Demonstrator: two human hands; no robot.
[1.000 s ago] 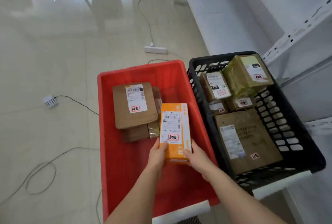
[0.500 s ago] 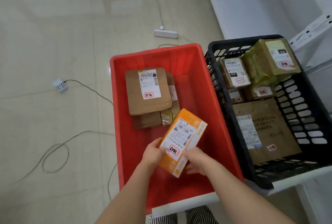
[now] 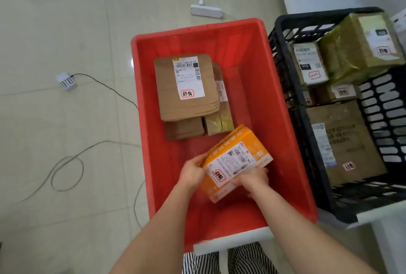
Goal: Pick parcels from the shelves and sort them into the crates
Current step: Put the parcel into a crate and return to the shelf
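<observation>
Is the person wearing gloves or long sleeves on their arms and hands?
No. Both the left hand and the right hand are bare, with no gloves, rings or watch showing. Both forearms are bare too, with no sleeves reaching as far as the picture shows. At the bottom edge you can see black-and-white striped clothing on the legs.
</observation>
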